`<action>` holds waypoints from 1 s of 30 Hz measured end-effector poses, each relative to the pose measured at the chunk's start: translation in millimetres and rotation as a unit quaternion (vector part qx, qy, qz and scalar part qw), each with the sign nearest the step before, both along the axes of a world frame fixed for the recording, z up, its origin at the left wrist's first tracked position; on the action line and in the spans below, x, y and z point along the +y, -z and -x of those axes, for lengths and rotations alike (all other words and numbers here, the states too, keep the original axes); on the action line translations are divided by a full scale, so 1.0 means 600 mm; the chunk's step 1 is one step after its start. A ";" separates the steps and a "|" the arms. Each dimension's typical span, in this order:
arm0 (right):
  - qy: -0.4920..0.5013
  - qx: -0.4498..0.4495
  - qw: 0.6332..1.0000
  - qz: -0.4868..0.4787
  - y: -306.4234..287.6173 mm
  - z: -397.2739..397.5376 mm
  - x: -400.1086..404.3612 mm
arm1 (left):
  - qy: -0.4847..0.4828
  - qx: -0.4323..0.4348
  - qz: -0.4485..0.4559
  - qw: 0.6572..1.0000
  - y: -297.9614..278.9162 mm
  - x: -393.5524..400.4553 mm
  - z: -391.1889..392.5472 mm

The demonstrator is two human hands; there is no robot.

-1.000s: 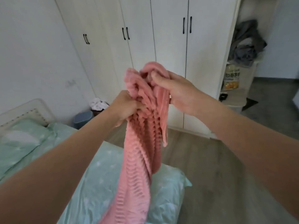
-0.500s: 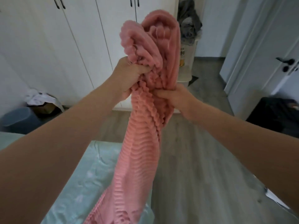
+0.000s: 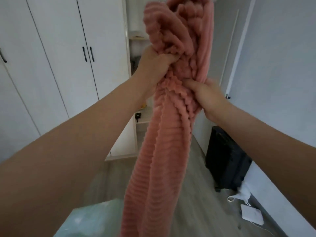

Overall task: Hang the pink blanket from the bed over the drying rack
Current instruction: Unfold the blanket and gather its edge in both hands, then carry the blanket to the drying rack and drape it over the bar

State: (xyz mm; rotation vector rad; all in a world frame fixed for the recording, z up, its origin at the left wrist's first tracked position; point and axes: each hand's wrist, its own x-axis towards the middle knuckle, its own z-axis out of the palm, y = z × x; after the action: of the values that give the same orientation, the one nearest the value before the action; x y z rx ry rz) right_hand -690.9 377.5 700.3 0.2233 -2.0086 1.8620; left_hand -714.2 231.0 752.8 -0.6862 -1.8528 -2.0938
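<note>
Pink ribbed fleece blanket [image 3: 164, 151] bunched into a thick rope, held high in front of the person; left hand [image 3: 153, 65] fisted into the upper folds, right hand [image 3: 210, 98] clenched on the bundle just below, long tail hanging past the mint-green bed corner [image 3: 89, 219]. No drying rack in view. Likely risks: trailing end dragging on the grey wood floor [image 3: 196, 194] or snagging the black suitcase [image 3: 225, 159]; twisted folds could land on the rack bunched, not spread.

Pink blanket [image 3: 164, 151]: ribbed plush cloth, matt.
</note>
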 end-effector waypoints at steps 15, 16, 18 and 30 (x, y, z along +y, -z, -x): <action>0.202 0.128 0.969 0.057 -0.194 -0.209 0.312 | 0.181 0.020 0.211 0.960 -0.107 0.328 -0.140; 0.211 0.133 0.967 0.057 -0.202 -0.227 0.332 | 0.178 0.038 0.196 0.964 -0.117 0.358 -0.158; 0.229 0.140 0.961 0.063 -0.215 -0.269 0.377 | 0.187 0.057 0.152 0.969 -0.132 0.424 -0.192; 0.332 0.173 0.927 0.006 -0.249 -0.544 0.630 | 0.308 0.032 -0.080 0.947 -0.176 0.767 -0.396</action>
State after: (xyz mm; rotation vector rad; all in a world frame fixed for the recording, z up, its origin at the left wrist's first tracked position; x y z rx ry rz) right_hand -364.3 755.6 849.8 -0.1202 -1.5627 1.2962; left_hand -476.6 691.4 858.1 -1.4151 -1.5345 -2.5028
